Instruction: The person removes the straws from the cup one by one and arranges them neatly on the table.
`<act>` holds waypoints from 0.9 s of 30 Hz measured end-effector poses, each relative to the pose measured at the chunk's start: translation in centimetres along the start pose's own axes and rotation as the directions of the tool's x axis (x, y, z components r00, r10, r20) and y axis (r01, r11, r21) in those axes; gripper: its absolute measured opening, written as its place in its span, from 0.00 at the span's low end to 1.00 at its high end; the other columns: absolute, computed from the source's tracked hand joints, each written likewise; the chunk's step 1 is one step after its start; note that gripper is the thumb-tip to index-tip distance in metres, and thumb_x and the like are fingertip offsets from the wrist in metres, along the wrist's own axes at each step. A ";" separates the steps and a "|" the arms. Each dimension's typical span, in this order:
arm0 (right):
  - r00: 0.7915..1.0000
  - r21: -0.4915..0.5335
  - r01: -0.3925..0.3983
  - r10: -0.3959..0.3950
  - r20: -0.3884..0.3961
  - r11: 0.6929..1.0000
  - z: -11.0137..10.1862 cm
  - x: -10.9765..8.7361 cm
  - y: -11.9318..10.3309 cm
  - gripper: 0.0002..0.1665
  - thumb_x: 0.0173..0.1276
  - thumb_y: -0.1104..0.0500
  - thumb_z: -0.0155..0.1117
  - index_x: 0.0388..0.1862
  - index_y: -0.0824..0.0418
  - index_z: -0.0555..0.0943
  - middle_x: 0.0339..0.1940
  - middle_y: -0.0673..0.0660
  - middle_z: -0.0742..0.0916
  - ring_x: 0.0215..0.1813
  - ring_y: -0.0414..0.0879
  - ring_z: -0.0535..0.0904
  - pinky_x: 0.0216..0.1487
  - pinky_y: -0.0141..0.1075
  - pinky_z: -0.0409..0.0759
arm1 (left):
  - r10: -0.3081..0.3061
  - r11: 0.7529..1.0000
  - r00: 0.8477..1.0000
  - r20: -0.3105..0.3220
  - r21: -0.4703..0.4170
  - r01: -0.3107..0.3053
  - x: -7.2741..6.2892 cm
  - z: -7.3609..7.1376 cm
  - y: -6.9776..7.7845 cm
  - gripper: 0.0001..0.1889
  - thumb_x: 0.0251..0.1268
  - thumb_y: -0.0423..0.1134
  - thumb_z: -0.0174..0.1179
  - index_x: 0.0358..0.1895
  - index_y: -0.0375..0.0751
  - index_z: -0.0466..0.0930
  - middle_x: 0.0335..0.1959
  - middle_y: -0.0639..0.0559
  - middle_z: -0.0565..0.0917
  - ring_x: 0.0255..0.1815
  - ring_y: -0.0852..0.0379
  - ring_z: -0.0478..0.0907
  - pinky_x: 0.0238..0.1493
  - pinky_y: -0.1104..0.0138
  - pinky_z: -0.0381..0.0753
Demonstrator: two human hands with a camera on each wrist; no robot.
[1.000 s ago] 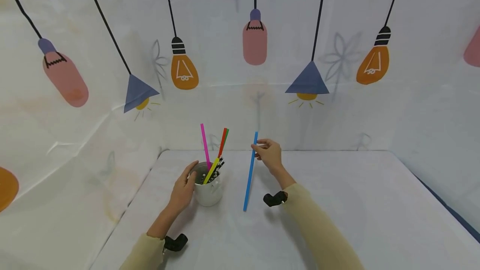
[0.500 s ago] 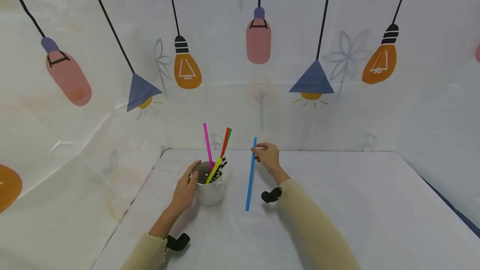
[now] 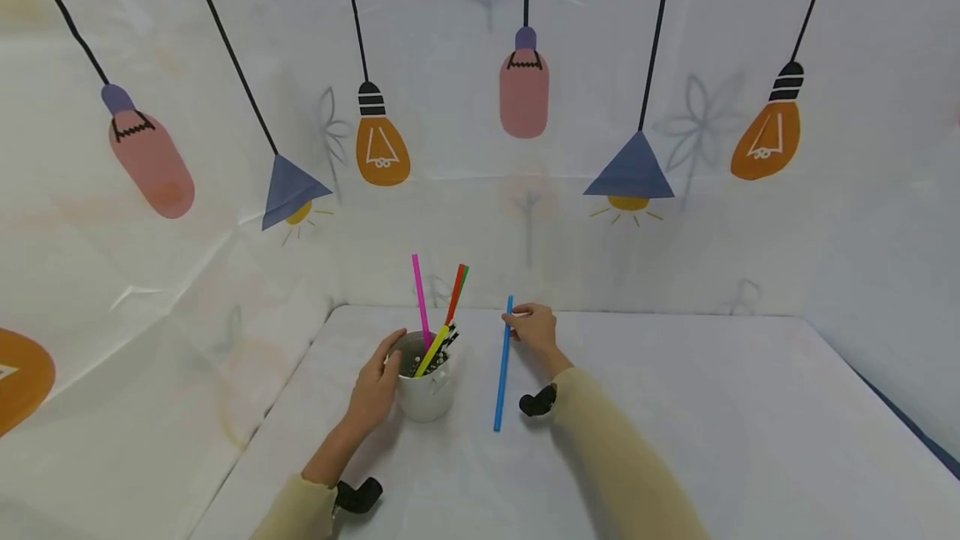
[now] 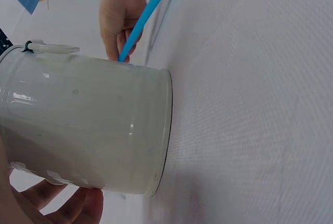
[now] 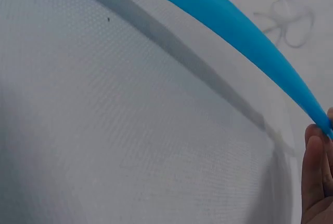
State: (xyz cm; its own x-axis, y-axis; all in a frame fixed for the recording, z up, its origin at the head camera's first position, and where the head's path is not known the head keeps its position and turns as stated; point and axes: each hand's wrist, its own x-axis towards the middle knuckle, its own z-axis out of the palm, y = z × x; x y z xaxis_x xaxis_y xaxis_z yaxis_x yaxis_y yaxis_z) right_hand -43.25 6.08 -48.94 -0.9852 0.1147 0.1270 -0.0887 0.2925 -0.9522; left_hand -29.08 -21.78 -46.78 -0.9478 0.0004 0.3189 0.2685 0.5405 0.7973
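Observation:
A small whitish pail [image 3: 424,400] stands upright on the table. My left hand [image 3: 377,386] holds its left side; in the left wrist view its fingers [image 4: 78,206] curl round the pail's wall. My right hand [image 3: 534,330] pinches a blue drinking straw [image 3: 502,382] near its upper end, to the right of the pail and apart from it. The straw slants, its lower end nearer to me. Inside the pail lean a magenta straw [image 3: 421,294], a red straw [image 3: 455,297], a green straw [image 3: 464,275], a yellow straw [image 3: 432,351] and black-and-white patterned straws [image 3: 447,342].
A white cloth covers the table [image 3: 675,423]. Behind it rises a white wall sheet [image 3: 465,215] printed with hanging lamps and bulbs, and another stretch of sheet lies along the left. Black cameras [image 3: 538,401] sit on both wrists.
My right hand has come slightly lower and nearer the pail with the blue straw, whose upper end has dropped. The left hand stays on the pail. The head view has shifted a little.

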 end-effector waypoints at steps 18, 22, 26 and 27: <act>0.999 -0.080 -0.038 0.036 -0.029 0.996 1.4 0.2 1.1 0.15 0.59 0.61 0.74 0.43 0.70 0.84 0.25 0.58 0.86 0.19 0.43 0.81 0.24 0.32 0.80 | 0.054 0.998 0.998 -0.041 0.023 -0.053 -0.1 0.2 -0.1 0.23 0.80 0.48 0.37 0.72 0.51 0.62 0.71 0.46 0.67 0.71 0.43 0.60 0.64 0.40 0.62; 0.999 -0.099 -0.026 0.022 -0.036 0.995 1.5 0.1 0.8 0.15 0.59 0.62 0.74 0.41 0.70 0.84 0.26 0.58 0.86 0.20 0.44 0.81 0.25 0.33 0.80 | 0.058 0.998 0.997 -0.042 0.020 -0.058 0.0 0.2 0.1 0.23 0.80 0.49 0.37 0.72 0.52 0.62 0.71 0.46 0.67 0.71 0.43 0.60 0.64 0.41 0.62; 0.999 -0.118 -0.038 0.034 -0.034 0.992 1.5 -0.1 0.9 0.14 0.58 0.62 0.74 0.40 0.69 0.85 0.26 0.59 0.86 0.22 0.45 0.81 0.25 0.34 0.80 | 0.043 0.999 0.998 -0.036 0.026 -0.042 -0.1 0.3 0.1 0.23 0.80 0.49 0.37 0.72 0.51 0.62 0.71 0.46 0.67 0.71 0.43 0.60 0.64 0.41 0.62; 0.999 -0.119 -0.036 0.032 -0.033 0.992 1.5 -0.2 0.9 0.14 0.58 0.62 0.74 0.40 0.69 0.85 0.26 0.59 0.86 0.22 0.45 0.81 0.26 0.34 0.81 | 0.038 0.999 0.999 -0.036 0.027 -0.038 -0.1 0.3 0.0 0.23 0.80 0.49 0.37 0.72 0.51 0.62 0.71 0.46 0.67 0.71 0.43 0.60 0.64 0.41 0.62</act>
State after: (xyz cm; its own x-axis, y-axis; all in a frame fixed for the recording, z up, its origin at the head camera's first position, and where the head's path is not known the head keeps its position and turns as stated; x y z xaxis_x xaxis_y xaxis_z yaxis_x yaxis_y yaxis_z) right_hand -43.33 4.87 -50.25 -0.9822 0.1558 0.1053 -0.0350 0.3988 -0.9164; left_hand -29.03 -21.51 -46.97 -0.9299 -0.0091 0.3676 0.2991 0.5627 0.7706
